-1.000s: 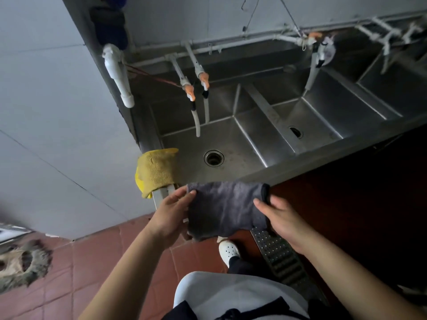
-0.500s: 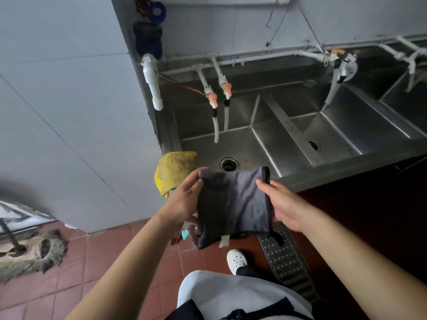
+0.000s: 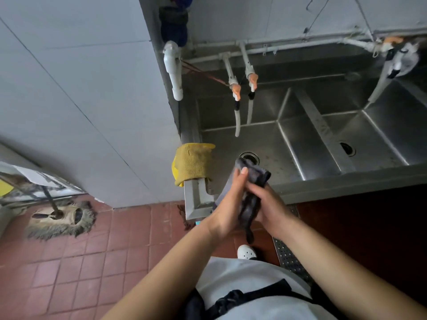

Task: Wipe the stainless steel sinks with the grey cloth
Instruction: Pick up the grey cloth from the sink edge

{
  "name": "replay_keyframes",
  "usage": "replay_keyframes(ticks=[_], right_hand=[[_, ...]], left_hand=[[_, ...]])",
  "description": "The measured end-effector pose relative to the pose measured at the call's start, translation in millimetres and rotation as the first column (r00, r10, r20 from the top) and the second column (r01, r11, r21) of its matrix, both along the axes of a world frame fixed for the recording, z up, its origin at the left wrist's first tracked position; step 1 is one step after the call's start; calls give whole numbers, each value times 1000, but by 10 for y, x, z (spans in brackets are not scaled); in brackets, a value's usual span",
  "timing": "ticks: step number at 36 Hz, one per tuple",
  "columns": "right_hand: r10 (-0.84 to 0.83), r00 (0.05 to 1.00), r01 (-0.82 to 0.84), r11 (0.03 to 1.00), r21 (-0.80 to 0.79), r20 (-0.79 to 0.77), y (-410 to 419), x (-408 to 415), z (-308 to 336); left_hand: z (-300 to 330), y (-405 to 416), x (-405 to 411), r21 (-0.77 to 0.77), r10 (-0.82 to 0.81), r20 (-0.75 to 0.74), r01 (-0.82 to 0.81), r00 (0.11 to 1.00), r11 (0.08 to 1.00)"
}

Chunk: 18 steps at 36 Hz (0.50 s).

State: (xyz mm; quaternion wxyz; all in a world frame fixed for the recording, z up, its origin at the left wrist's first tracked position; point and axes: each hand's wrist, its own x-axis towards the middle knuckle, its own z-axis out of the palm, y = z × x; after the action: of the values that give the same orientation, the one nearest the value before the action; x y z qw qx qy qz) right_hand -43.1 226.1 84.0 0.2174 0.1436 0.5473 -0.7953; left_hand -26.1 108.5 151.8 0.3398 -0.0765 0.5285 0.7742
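Note:
The grey cloth (image 3: 254,174) is bunched and folded between both hands, just in front of the sink's front rim. My left hand (image 3: 228,204) grips it from the left, thumb on top. My right hand (image 3: 270,206) closes on it from the right, and a tail of cloth hangs down below the palms. Behind them lies the left stainless steel sink (image 3: 265,144) with its round drain (image 3: 249,157) partly hidden by the cloth. A second sink (image 3: 369,139) with its own drain sits to the right, past a steel divider.
A yellow cloth (image 3: 193,163) drapes over the sink's left corner. White taps with orange handles (image 3: 235,88) hang over the left basin. A grey wall stands left, a mop head (image 3: 57,215) lies on the red tile floor, and a perforated floor drain (image 3: 288,259) runs below the sinks.
The cloth was held spread flat between my hands; now both hands have come together and folded it into a bunch. The view has shifted left.

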Motion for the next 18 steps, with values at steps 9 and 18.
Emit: replay_keyframes(ticks=[9,18], right_hand=[[-66,992,37,967,253,107,243,-383,-238],[564,826,-128,198,972,-6,-135,-557,-641]], left_hand=[[-444,-356,-211,-196,192,152,-161,969,967],[-1606,-951,141,-964,-411,230,265,882,31]])
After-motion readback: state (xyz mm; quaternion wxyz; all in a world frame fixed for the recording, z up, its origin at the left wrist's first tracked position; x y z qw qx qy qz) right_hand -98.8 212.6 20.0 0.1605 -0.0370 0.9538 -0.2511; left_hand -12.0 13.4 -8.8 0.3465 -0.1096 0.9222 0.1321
